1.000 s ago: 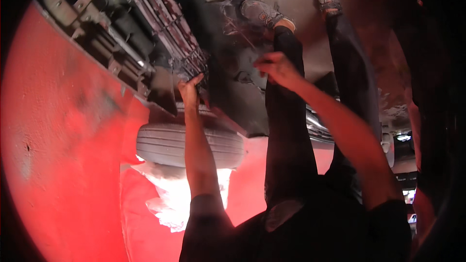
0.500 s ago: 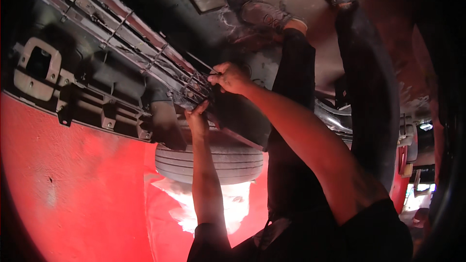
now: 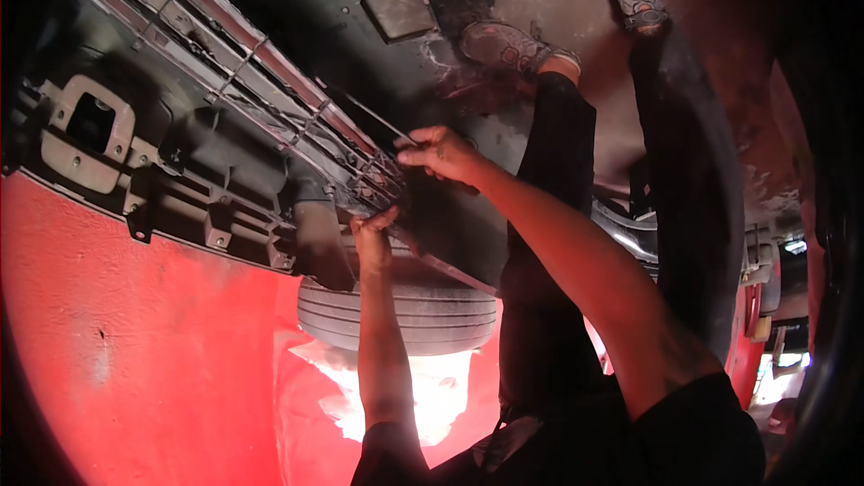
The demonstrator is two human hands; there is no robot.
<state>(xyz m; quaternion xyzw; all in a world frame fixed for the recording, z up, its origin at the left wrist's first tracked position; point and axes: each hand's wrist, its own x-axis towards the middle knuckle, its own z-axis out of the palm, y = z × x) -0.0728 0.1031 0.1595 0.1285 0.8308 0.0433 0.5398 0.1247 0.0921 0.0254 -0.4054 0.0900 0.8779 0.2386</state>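
Grille: one. Left hand: grip clasping its end. Right hand: grip pinching thin rod. Work: seemingly underway; finished and remaining shares unclear.

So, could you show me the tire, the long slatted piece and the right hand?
Tire [image 3: 453,313]: head view, on its grooved tread.
Long slatted piece [image 3: 290,81]: head view, on a slat near the middle of its length.
Right hand [image 3: 444,156]: head view, on the middle of the hand.
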